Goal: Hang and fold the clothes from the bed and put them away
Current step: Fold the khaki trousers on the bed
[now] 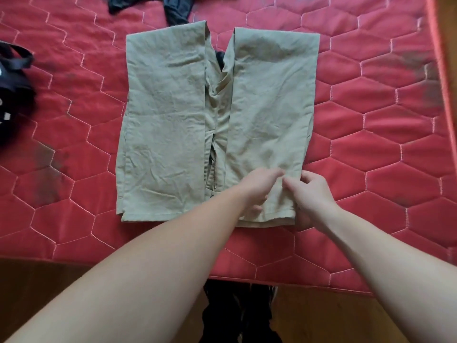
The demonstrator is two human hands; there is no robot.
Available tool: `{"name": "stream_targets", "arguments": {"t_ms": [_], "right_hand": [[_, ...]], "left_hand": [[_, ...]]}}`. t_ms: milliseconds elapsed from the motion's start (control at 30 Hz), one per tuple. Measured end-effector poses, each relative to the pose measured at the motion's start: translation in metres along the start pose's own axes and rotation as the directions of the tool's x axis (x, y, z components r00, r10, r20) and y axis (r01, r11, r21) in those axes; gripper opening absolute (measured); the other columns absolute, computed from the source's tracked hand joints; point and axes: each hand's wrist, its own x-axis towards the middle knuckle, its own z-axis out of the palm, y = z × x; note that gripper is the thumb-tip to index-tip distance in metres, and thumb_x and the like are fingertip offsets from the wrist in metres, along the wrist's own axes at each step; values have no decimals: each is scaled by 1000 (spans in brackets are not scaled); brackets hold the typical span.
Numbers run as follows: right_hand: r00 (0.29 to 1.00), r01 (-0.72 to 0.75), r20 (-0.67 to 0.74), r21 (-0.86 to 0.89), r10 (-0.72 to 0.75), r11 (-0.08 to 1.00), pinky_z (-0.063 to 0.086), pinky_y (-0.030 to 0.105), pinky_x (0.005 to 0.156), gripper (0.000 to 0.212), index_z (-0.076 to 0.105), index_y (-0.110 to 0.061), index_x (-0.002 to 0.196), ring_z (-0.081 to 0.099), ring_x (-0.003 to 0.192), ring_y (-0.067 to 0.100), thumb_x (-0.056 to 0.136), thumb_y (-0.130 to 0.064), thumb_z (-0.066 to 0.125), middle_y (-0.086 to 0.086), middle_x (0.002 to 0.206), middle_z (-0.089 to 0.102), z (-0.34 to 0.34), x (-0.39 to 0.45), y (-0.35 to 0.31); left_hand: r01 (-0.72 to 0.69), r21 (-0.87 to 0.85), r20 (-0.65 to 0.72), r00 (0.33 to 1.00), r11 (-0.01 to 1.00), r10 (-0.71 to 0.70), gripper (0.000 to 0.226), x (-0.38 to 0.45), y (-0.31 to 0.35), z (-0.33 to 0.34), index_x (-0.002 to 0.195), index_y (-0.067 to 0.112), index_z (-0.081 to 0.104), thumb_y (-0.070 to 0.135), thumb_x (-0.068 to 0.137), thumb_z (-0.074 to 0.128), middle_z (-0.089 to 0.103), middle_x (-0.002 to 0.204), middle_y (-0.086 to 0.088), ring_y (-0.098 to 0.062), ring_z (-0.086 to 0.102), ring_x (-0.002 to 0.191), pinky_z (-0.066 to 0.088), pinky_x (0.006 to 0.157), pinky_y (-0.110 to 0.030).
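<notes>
Khaki trousers [217,125], folded, lie mid-bed [371,149]: light, limp cloth. Your left hand [259,189] and right hand [311,194] pinch the five-o'clock hem; lift by both corners.

**Bare forearms, dark legwear**

Both arms are uncovered from the bottom edge of the view up to the wrists, with no sleeve reaching the left hand [257,188] or the right hand [312,194]. Neither wrist or finger carries a visible band. Below and between the hands, dark black trousers [237,315] cover the legs.
</notes>
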Motion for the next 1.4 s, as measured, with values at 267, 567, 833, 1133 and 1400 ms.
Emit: {"name": "stream_targets", "arguments": {"t_ms": [267, 567, 833, 1133, 1400], "right_hand": [[933, 358, 181, -409, -310, 839, 48, 37, 79, 33, 60, -22, 66, 57, 90, 20, 72, -53, 51, 2, 94, 55, 53, -20, -71], [795, 606, 330, -443, -508, 661, 51, 38, 77, 21, 61, -23, 88, 58, 91, 25, 83, -43, 56, -3, 98, 44, 118, -40, -136], [710, 699, 484, -389, -512, 600, 47, 36, 91, 33, 56, -26, 107, 53, 104, 18, 85, -51, 59, -6, 112, 44, 172, -49, -110], [898, 439, 334, -624, -287, 647, 50, 36, 82, 36, 51, -26, 119, 56, 105, 22, 86, -40, 56, -3, 119, 46, 182, -35, -63], [992, 71, -69, -400, -107, 914, 41, 37, 95, 55, 43, -21, 127, 50, 110, 26, 80, -32, 69, 7, 120, 46, 177, -24, -50]], "left_hand": [[-115, -180, -124, 988, 977, 94, 28, -18, 39, -63, 86, 22, 66, 50, 84, 65, 66, 74, 3, -11, 62, 58, 52, 59, -23], [-301, -54, -405, 878, 952, 255, 28, -41, 41, -156, 65, 14, 57, 4, 90, 52, 53, 64, -3, -19, 51, 61, 38, 50, -21], [-353, -393, -556, 827, 849, 86, 20, -44, -60, -256, 115, 8, 64, 9, 98, 53, 70, 94, -9, -21, 67, 79, 57, 70, -28], [-58, -253, -430, 901, 966, -59, 20, -21, -141, -260, 105, 14, 68, 24, 88, 70, 74, 99, -4, -19, 70, 87, 57, 79, -34], [97, -259, -144, 980, 961, -138, 32, -36, -147, -270, 112, 10, 65, 8, 82, 76, 74, 101, -6, -17, 71, 78, 56, 56, -28]]}}
